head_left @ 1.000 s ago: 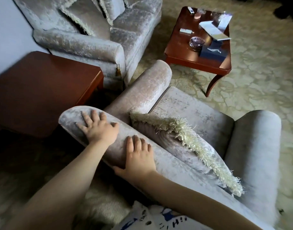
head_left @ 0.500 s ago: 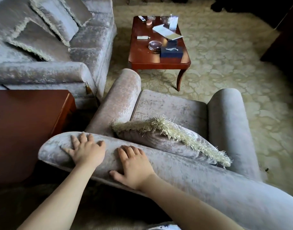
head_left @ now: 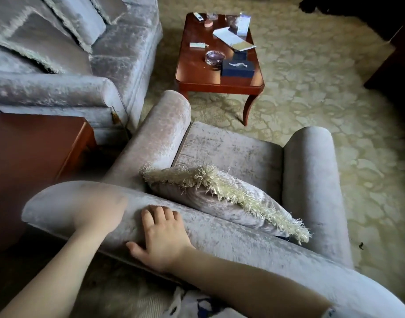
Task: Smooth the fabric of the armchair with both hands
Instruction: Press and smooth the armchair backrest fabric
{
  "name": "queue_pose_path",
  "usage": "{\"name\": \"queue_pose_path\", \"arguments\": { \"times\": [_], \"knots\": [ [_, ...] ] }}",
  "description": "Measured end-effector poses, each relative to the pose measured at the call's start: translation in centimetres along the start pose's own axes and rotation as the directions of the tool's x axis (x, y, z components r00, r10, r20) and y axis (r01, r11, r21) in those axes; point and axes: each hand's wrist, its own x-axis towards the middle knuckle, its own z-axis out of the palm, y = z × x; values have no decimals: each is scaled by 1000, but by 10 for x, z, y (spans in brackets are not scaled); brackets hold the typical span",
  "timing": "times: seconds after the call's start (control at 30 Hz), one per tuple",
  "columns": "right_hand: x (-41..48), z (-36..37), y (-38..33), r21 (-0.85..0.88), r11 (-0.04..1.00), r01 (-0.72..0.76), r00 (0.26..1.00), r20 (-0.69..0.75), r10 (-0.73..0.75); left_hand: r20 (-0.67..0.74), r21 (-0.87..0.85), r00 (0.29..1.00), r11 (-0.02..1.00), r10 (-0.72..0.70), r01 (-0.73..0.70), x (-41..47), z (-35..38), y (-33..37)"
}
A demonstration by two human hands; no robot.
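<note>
View from above of a pale grey velvet armchair (head_left: 231,154) filling the centre and bottom of the frame, seen from behind its back. The rounded, padded top of the backrest (head_left: 254,246) runs as a long roll from the lower left to the lower right corner. Both bare hands rest on its left part, close together but apart. The right hand (head_left: 161,235) lies palm down, its grip spread flat, fingers straight and pointing toward the seat, thumb out to the left. The left hand (head_left: 100,210), just to its left, is blurred, and whether its grip is spread or curled cannot be told. Most of the roll's length lies to the right of both hands, toward the lower right, so the right hand is the nearer one for that stretch. A grey velvet cushion with cream fringe (head_left: 210,193) leans against the backrest just above the right hand. A red-brown wooden coffee desk (head_left: 197,76) stands at top centre on patterned carpet.
</note>
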Motion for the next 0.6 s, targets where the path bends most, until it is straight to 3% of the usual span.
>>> {"name": "queue_pose_path", "arguments": {
  "times": [0.23,0.4,0.6],
  "knots": [
    [-7,-24,41,-21,999,35,997,66,-33,-12,-27,998,998,63,-63,-27,6,22],
    [-41,-27,41,56,962,-266,963,-26,268,-18,-32,982,981,190,-191,-42,3,4],
    [-114,-55,88,55,857,-513,826,-239,510,14,8,985,985,172,-172,-44,-5,7]
  ]
}}
